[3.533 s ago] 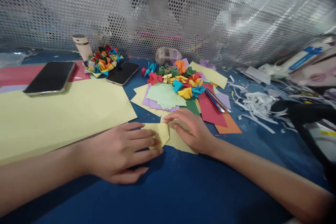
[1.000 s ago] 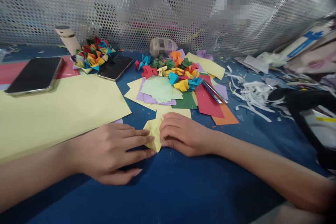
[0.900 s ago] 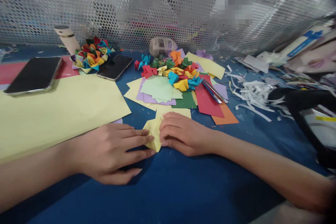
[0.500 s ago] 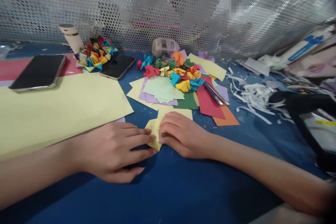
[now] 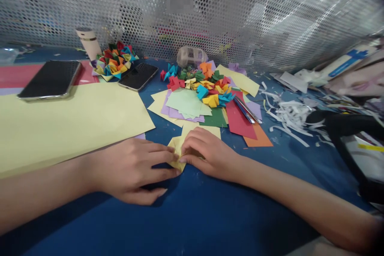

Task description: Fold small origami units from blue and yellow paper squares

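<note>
A small folded piece of pale yellow paper [image 5: 176, 153] lies on the blue table [image 5: 192, 216] between my two hands. My left hand [image 5: 135, 170] rests flat beside it, fingers stretched out and fingertips pressing its left edge. My right hand [image 5: 207, 154] covers its right part, fingers curled together and pressing the fold down. Most of the piece is hidden under my fingers. Another pale yellow square [image 5: 207, 130] pokes out just beyond my right hand.
A large yellow sheet [image 5: 69, 120] lies at left with two phones [image 5: 51, 80] [image 5: 138, 76] behind it. Stacked coloured squares [image 5: 187, 106], small folded paper pieces [image 5: 207, 86], a paper wreath [image 5: 115, 61], scissors [image 5: 247, 110] and white shreds [image 5: 288, 116] sit beyond. A perforated metal screen [image 5: 270, 16] closes the back.
The yellow paper has gone from a wider sheet to a small folded piece. My hands have closed in on it, and my right fingers now press further over it.
</note>
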`<act>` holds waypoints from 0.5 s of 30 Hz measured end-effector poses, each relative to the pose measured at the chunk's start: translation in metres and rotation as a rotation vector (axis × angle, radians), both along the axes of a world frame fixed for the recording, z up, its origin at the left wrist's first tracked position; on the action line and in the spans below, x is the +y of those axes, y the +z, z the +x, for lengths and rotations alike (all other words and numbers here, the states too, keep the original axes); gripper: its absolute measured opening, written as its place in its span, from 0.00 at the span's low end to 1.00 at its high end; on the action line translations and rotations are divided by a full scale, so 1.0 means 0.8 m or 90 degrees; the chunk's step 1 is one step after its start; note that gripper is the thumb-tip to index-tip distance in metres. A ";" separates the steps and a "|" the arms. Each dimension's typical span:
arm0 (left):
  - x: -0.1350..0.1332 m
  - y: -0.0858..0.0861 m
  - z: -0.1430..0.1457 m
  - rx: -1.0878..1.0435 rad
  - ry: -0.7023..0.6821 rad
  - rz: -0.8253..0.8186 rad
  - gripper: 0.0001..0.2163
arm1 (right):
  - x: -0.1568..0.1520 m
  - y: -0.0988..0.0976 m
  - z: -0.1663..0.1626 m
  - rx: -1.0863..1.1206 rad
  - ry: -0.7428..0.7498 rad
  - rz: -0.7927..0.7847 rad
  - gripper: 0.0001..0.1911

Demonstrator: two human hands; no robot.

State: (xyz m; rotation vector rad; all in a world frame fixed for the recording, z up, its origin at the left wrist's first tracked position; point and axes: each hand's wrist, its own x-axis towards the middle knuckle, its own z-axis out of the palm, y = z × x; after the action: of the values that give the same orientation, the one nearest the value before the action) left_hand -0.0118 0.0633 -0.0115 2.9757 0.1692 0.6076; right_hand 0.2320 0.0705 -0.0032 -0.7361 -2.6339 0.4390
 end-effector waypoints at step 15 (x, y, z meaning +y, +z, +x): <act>0.001 0.001 0.000 0.017 0.015 -0.005 0.16 | 0.011 0.004 -0.005 -0.059 0.055 0.045 0.14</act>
State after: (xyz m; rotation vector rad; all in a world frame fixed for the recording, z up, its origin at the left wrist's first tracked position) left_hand -0.0120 0.0638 -0.0106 2.9790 0.2088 0.5696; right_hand 0.2283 0.0789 0.0002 -0.6363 -2.7609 0.3401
